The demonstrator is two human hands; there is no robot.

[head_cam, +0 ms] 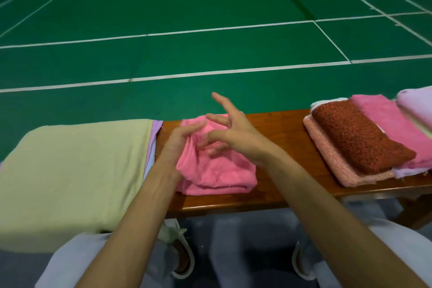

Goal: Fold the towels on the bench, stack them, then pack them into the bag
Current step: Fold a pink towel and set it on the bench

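Note:
A crumpled pink towel (217, 170) lies in the middle of the brown wooden bench (280, 128). My left hand (180, 142) rests on the towel's left side, its fingers bent into the cloth. Just above the towel, my right hand (231, 131) is spread with straight fingers, and its lower fingertips touch the fabric. A pale yellow towel (74, 170) tops a flat stack at the left. At the right lie folded towels: a rust-red one (357, 135) on a salmon one (334, 159), then a pink one (392, 121) and a lilac one (416, 103).
Beyond the bench stretches a green sports court floor (210, 18) with white lines. My knees in light trousers and white shoes (184, 257) are under the bench's front edge. No bag is in view.

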